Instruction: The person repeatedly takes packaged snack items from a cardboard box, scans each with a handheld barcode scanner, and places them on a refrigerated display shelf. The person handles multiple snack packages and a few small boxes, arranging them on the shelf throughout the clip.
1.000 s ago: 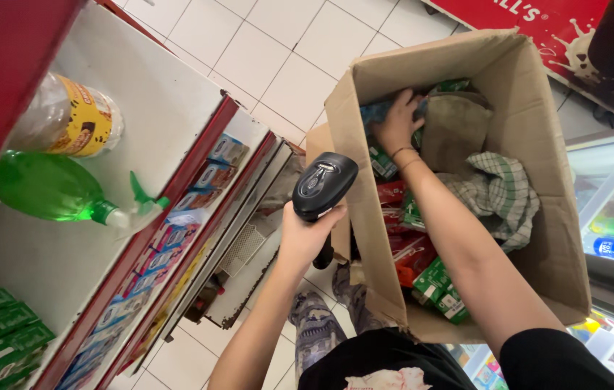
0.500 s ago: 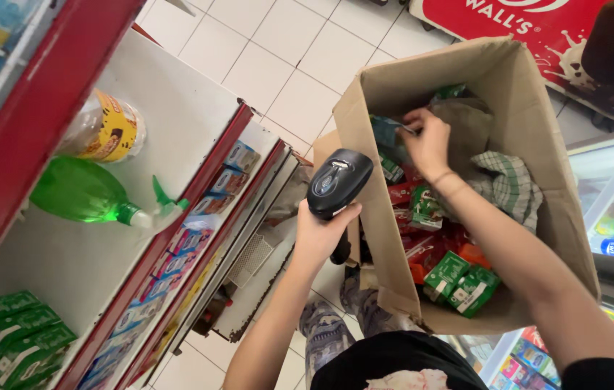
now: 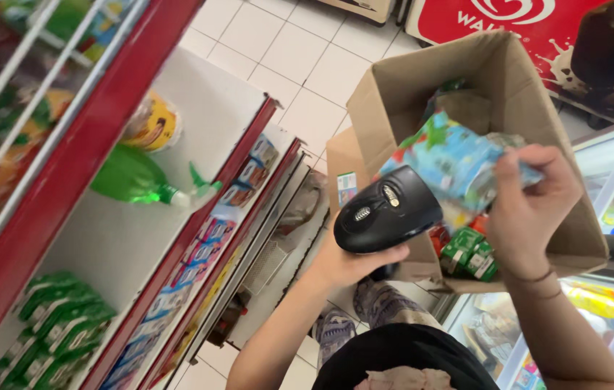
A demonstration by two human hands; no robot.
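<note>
Head view: the right hand (image 3: 531,209), a second ago down inside the open brown cardboard box (image 3: 538,94), now grips a light-blue plastic snack packet (image 3: 458,159) lifted at two o'clock of the black handheld barcode scanner (image 3: 388,211) clenched in the left hand (image 3: 346,263).

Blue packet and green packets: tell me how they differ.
The blue packet is larger, lifted above the cardboard box in the right hand; the green packets are smaller, lying untouched inside the box. The blue packet sits beside the black scanner in the left hand. Both are sealed goods.
</note>
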